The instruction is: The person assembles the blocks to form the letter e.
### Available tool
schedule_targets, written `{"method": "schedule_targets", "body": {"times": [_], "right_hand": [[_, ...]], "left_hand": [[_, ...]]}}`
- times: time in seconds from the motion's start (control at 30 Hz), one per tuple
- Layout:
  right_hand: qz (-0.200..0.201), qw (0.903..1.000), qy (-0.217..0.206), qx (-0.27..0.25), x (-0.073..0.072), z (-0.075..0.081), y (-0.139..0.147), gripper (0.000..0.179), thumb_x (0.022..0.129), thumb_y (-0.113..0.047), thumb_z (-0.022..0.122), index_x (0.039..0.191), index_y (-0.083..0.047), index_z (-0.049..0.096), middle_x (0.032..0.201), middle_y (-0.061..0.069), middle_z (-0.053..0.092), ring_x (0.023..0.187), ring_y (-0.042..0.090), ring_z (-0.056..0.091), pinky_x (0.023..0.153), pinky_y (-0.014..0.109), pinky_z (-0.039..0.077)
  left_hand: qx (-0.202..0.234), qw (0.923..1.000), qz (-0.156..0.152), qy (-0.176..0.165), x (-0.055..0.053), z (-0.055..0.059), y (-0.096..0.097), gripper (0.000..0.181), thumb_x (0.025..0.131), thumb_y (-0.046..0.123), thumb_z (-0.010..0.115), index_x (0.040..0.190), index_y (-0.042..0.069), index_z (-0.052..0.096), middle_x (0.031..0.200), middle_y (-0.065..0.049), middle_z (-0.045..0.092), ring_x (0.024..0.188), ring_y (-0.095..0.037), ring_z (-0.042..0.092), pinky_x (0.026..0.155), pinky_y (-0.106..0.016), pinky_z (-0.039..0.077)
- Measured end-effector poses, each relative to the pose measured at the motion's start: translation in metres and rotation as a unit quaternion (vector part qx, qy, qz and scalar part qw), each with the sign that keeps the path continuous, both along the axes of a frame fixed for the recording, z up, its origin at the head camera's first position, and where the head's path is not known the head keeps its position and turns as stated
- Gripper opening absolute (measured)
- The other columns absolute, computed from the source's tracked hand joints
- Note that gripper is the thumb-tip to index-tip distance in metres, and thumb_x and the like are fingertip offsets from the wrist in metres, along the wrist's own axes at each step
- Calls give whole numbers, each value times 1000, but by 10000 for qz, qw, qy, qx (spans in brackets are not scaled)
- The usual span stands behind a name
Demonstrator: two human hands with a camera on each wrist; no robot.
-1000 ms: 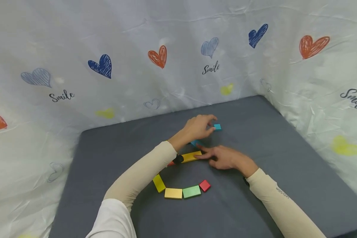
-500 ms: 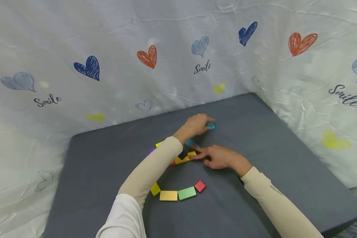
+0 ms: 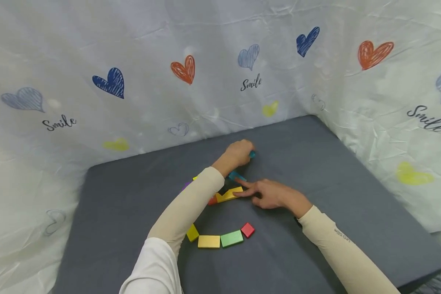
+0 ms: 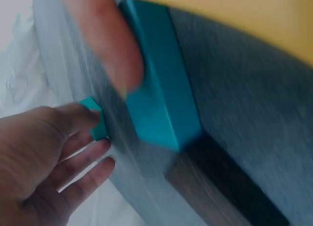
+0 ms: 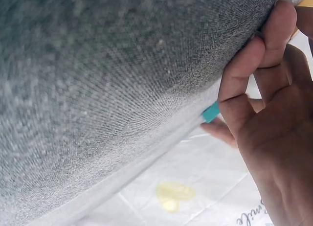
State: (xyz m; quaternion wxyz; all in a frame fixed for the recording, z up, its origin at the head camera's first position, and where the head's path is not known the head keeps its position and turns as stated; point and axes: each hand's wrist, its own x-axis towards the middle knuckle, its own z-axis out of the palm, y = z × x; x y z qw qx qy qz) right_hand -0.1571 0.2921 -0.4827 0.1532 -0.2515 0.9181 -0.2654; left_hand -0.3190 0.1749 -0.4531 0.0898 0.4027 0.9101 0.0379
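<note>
At the far part of the table, my left hand pinches a small teal block between thumb and fingers. The left wrist view shows this hand around the block. My right hand stretches two fingers to the left. One fingertip touches a longer blue block; the other rests on a yellow-orange block. That blue block lies end to end with a dark block. My left forearm hides part of the arrangement.
A red-orange block adjoins the yellow-orange one. Nearer me, a curved row has yellow, light orange, green and red blocks. A purple block peeks past my sleeve. White cloth hangs behind the grey table.
My left hand has closed its fingers on the small teal block and drawn it slightly left. My right hand keeps its place on the blocks. The head view has shifted a little.
</note>
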Motion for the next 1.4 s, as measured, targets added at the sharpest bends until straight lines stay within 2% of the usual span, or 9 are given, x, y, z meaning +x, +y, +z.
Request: {"method": "schedule_targets", "body": {"times": [0.13,0.27,0.4,0.53,0.7,0.93,1.0,1.2,1.4], "right_hand": [[-34,10000,-39,68,0,3,-1,64,99,-4,58,151,-42,57,171,-12,30,42,7,29,52,25,35],[-45,9999,-115,67,0,4,-2,65,100,-4,57,152,-42,56,171,-11,31,41,8,29,49,25,35],[-127,9997,-202,50,0,3,-2,66,100,-3,57,152,-43,56,171,-10,31,41,9,31,49,25,36],[-174,9997,-191,55,0,3,-1,66,99,-3,58,151,-44,56,170,-10,33,41,10,30,50,26,36],[-140,9997,-197,67,-1,2,-2,66,100,-4,59,152,-44,55,170,-11,32,43,9,29,51,26,37],[-180,9994,-269,82,-1,4,-2,67,100,-4,59,153,-44,53,171,-9,32,44,9,31,51,26,37],[-182,9994,-270,114,-2,6,-2,67,100,-5,59,154,-44,53,171,-8,32,44,8,31,52,26,37],[-225,9993,-252,186,-3,7,-1,62,101,-7,60,155,-38,53,168,-7,37,46,8,33,55,28,40],[-217,9992,-262,210,-3,5,-3,61,102,-9,59,154,-41,54,169,-11,34,46,8,34,54,27,39]], "left_hand": [[219,9997,89,76,-10,8,-20,39,103,23,70,140,14,67,133,-5,64,113,-22,66,93,-39,56],[497,9987,97,112,-14,17,-41,39,101,22,71,138,11,66,130,-7,62,105,-20,64,89,-35,55],[640,9978,59,159,-10,27,-61,42,101,20,71,141,10,63,134,-8,61,103,-20,63,88,-34,55],[726,9969,-37,302,0,35,-80,45,101,19,69,144,10,61,134,-8,62,99,-18,63,86,-33,56],[883,9936,-325,631,25,41,-109,47,100,20,67,146,10,60,134,-8,64,96,-18,63,82,-34,57],[1415,9834,-852,756,77,41,-145,42,101,21,70,141,12,61,132,-2,65,84,-10,62,70,-28,55],[1506,9805,-1025,732,92,38,-150,41,100,20,71,139,13,61,132,0,66,81,-8,61,69,-25,54],[1705,9732,-1521,256,131,23,-154,41,100,18,70,140,17,59,128,4,66,70,-5,54,65,-19,49],[1736,9648,-1975,-45,155,2,-147,34,101,15,69,135,15,61,130,3,68,81,-3,60,73,-14,49]]}}
